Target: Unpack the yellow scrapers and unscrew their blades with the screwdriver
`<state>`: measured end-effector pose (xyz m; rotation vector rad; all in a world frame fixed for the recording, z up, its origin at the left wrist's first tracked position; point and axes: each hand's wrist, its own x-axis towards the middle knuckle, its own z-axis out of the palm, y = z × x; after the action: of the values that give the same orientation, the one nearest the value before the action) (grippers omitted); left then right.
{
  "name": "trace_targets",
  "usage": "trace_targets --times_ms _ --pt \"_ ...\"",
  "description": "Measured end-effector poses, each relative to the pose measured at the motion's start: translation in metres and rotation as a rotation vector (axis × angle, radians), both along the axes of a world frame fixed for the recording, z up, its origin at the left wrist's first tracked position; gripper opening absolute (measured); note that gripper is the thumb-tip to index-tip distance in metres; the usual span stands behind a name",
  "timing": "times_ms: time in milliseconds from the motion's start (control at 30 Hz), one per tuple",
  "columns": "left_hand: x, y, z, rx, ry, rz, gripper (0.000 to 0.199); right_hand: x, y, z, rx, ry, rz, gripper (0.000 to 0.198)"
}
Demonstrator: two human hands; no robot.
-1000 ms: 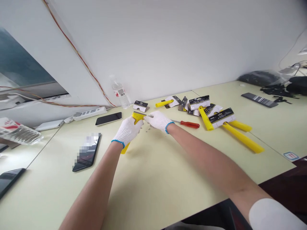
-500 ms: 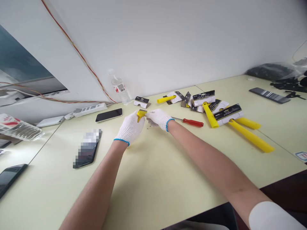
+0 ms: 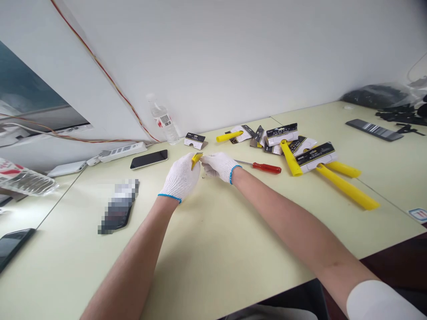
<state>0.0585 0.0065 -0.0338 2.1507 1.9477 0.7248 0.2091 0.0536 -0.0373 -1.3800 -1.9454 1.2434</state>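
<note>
My left hand point(image 3: 181, 176), in a white knit glove with a blue cuff, is closed around a yellow scraper point(image 3: 196, 160). Only its yellow head, with a thin dark edge on top, shows above the fingers. Gloved the same way, my right hand point(image 3: 220, 165) is pinched at the right side of that head; whatever its fingertips hold is hidden or too small to name. A tiny metal piece point(image 3: 203, 177) lies on the table just below the hands. Right of my right hand rests a screwdriver point(image 3: 267, 168) with a red handle.
Carded yellow-handled scrapers point(image 3: 348, 186) lie to the right, and a folded card point(image 3: 194, 141) stands behind the hands. A water bottle point(image 3: 163, 120) leans by the wall. Phones point(image 3: 149, 159) and a power strip point(image 3: 122, 152) are on the left. A dark flat strip point(image 3: 374, 130) lies far right.
The yellow head has turned in my left hand and now looks narrower. My right fingers stay pinched beside it. The whole view has shifted slightly.
</note>
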Motion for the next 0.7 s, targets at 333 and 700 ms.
trace_targets --times_ms 333,700 --pt "-0.002 -0.002 0.003 -0.047 -0.095 0.072 0.018 -0.001 0.0 -0.01 0.344 -0.046 -0.113 0.018" --pt "-0.001 -0.01 0.025 -0.29 -0.441 0.182 0.016 0.001 0.006 -0.016 0.705 -0.136 -0.076 0.009"
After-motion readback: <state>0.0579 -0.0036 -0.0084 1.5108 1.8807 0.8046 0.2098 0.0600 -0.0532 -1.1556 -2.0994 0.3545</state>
